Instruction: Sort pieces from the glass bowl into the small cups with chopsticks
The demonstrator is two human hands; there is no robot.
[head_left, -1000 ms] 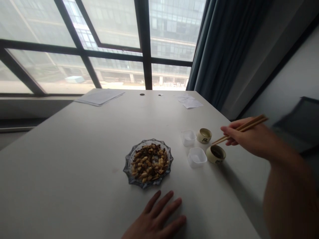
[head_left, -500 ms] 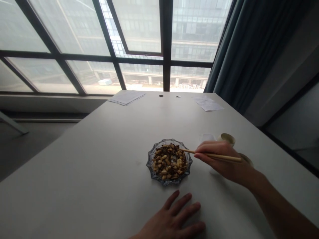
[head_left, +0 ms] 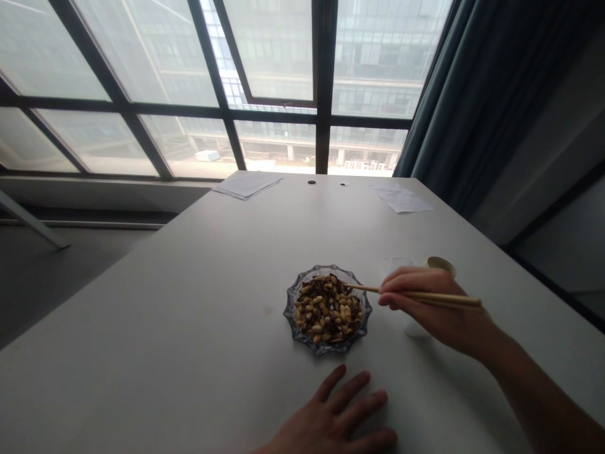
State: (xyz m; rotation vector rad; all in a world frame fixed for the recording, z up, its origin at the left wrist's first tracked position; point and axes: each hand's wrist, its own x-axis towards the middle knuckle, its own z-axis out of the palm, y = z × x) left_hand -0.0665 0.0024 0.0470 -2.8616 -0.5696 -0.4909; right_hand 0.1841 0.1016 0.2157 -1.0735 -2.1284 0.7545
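My right hand (head_left: 430, 309) is closed around a pair of wooden chopsticks (head_left: 444, 298). Their tips reach over the right rim of a scalloped glass bowl (head_left: 290, 315), at the edge of the food. Peanuts (head_left: 314, 309) mixed with dark, thin pieces fill the bowl; what the dark pieces are I cannot tell. Just below the bowl, my left hand (head_left: 338, 413) lies on the table with its fingers spread, holding nothing and apart from the glass. Whether the chopstick tips grip anything is too small to make out.
Behind my right hand stand a cup (head_left: 442, 265) with a tan inside and a clear container (head_left: 398, 265), both partly hidden. A white object (head_left: 416, 328) shows below that hand. Paper sheets (head_left: 248, 185) lie at the far left of the white table (head_left: 189, 302), more paper (head_left: 404, 198) at the far right.
The whole view has shifted slightly, so everything sits a little further right. My right hand still holds the chopsticks at the bowl's right rim, and my left hand remains flat.
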